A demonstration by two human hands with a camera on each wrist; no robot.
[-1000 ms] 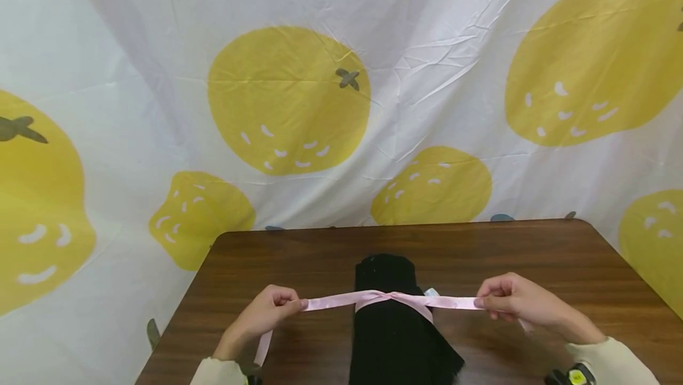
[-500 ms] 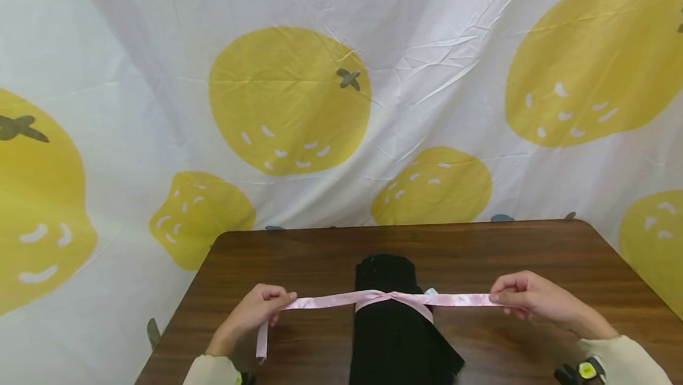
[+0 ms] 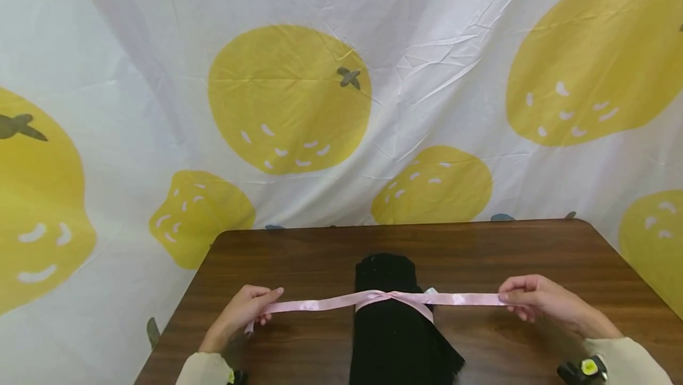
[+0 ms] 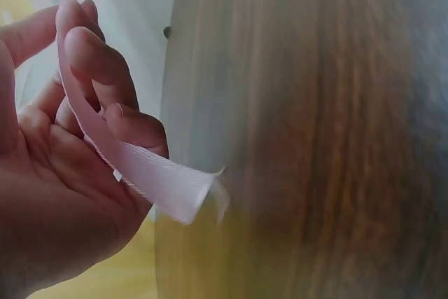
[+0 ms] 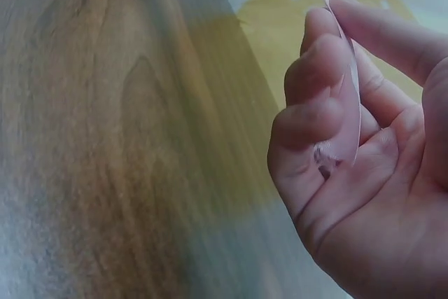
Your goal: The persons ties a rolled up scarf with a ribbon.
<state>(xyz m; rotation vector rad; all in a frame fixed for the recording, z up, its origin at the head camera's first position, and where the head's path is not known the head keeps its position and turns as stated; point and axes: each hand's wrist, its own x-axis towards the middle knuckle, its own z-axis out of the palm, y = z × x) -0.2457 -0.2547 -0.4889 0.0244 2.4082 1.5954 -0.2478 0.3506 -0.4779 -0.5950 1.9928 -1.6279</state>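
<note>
A pink satin ribbon [image 3: 332, 302] wraps a black rolled cloth [image 3: 392, 337], its two strands crossing in a twist on top. My left hand [image 3: 243, 312] holds one tail out to the left between thumb and curled fingers; in the left wrist view its frayed end [image 4: 178, 188] sticks out past the fingers. Out to the right, the other tail stretches nearly straight to my right hand [image 3: 539, 301], which pinches it between thumb and forefinger. That tail's tip lies inside the curled fingers [image 5: 311, 120] in the right wrist view.
The cloth lies on a dark brown wooden table [image 3: 299, 254] with rounded far corners. Behind the table hangs a white curtain [image 3: 416, 88] printed with yellow fruit. A small white tag [image 3: 431, 291] shows at the cloth's right side.
Both hands have slid outward along the ribbon, the left further left and the right further right. The hanging piece at the left hand has become shorter. The cloth has stayed put.
</note>
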